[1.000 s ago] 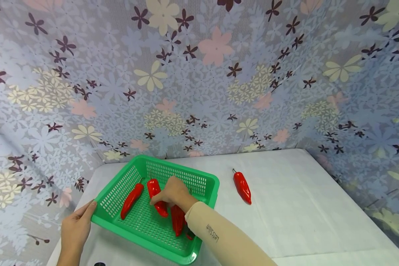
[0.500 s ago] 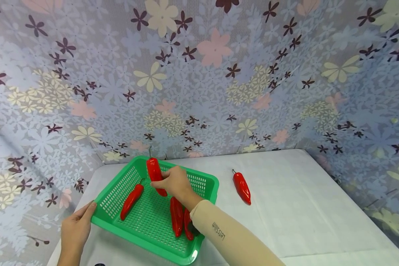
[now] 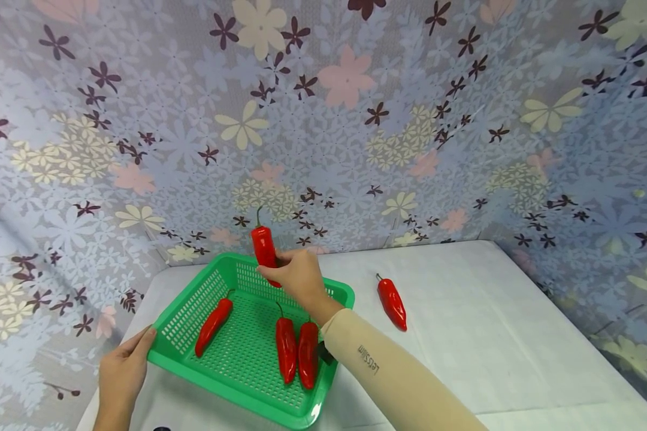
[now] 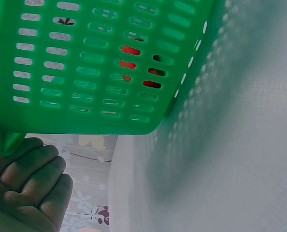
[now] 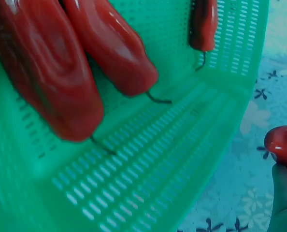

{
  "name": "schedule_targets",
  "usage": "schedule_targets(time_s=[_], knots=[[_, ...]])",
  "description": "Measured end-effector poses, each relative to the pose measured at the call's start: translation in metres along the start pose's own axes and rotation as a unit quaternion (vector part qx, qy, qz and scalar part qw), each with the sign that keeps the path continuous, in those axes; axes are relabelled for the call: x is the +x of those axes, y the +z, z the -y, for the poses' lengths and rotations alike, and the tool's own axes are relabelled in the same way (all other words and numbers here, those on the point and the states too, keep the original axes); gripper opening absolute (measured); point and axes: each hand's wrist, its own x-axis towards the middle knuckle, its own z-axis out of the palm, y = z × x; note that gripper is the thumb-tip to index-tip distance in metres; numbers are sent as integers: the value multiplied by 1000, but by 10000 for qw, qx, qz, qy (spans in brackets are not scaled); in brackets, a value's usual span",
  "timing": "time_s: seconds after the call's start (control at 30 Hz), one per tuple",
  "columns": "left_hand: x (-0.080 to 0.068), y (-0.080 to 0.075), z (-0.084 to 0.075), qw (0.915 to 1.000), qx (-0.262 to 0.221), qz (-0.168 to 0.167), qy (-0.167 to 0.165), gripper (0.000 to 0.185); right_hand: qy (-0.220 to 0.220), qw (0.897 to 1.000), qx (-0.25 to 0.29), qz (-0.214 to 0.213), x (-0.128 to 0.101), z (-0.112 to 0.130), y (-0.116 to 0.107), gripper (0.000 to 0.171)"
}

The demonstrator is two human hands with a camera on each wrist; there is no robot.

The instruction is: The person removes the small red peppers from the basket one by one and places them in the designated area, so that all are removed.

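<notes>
Floral backdrop (image 3: 350, 149): behind white table (image 3: 490, 347).
Held pepper (image 3: 263, 242): raised this past second to the far rim of the green basket (image 3: 221, 385), pinched in my right hand (image 3: 302, 280).
Remaining: three peppers (image 3: 286, 352) inside; left hand (image 3: 123, 368) grips a corner.

right wrist view | held pepper (image 5: 284, 144) | cut off (right edge)

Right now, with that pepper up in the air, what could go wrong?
The raised pepper might slip, since the right hand grips just its lower part. The basket could shift if bumped, because the left hand holds it at one corner.
</notes>
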Motion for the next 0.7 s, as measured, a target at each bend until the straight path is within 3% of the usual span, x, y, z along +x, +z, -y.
schedule_targets(time_s=[0.27,0.5,0.7], knots=[[0,1,0,10000,-67,-13,62,64,410,9987,73,-305,8,-6,-31,42],[-1,1,-1,9998,-30,-132,118,61,388,9969,112,-677,11,-18,-55,43],[0,2,0,10000,-38,-5,-33,65,510,9953,89,-823,10,-20,-67,43]])
